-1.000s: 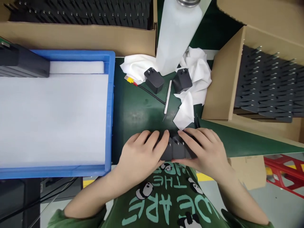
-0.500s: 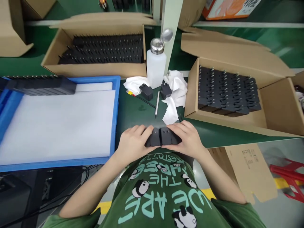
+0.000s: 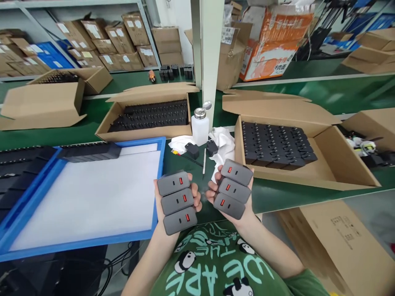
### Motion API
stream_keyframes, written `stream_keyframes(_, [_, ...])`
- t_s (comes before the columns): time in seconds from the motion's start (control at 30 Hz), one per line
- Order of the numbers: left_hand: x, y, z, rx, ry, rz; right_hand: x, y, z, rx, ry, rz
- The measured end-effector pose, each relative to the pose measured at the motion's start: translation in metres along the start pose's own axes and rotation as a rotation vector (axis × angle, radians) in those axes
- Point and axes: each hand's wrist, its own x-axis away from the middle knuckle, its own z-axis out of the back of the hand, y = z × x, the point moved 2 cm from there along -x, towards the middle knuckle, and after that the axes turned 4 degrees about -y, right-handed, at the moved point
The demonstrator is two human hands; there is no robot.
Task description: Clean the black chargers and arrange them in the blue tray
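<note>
My left hand [image 3: 195, 196] is wrapped round a stack of three dark grey chargers [image 3: 177, 201], their port faces turned up toward me. Three more chargers [image 3: 233, 189] sit in my right hand [image 3: 212, 190], also port side up. Each face shows one red USB port and a small dark slot. Both hands are raised over the bench edge, a short gap between them. Just beyond lie a white pen-like tool [image 3: 204, 162], a black cable [image 3: 189, 158] with a yellow and red end, and two loose chargers [image 3: 193, 150] beside crumpled white cloth [image 3: 222, 144].
A blue-rimmed tray [image 3: 159, 176] with a white sheet lies left, a row of chargers [image 3: 89, 152] at its back. Open cartons of chargers stand behind [image 3: 145, 132] and right [image 3: 277, 174]. A white pump bottle [image 3: 200, 127] stands before a pale post [image 3: 211, 53].
My hands have separated and turned the chargers from prongs up to port faces up. The view has tilted upward, bringing the shelves and boxes behind the bench into sight.
</note>
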Motion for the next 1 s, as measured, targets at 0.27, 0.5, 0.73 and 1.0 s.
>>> stream_keyframes(0.27, [-0.001,-0.002,0.0,0.09,-0.079,0.05,0.002,0.009,0.004,0.008,-0.082,-0.016])
stream_keyframes(0.5, [0.003,-0.003,0.001,0.131,-0.109,0.036,0.003,0.013,-0.001,0.061,-0.083,-0.003])
stream_keyframes(0.73, [0.005,0.001,-0.001,0.135,-0.102,0.018,0.006,0.012,0.003,0.125,-0.012,-0.044])
stream_keyframes(1.0, [0.013,0.01,-0.008,0.13,-0.111,-0.025,0.01,0.018,0.013,0.238,0.128,-0.096])
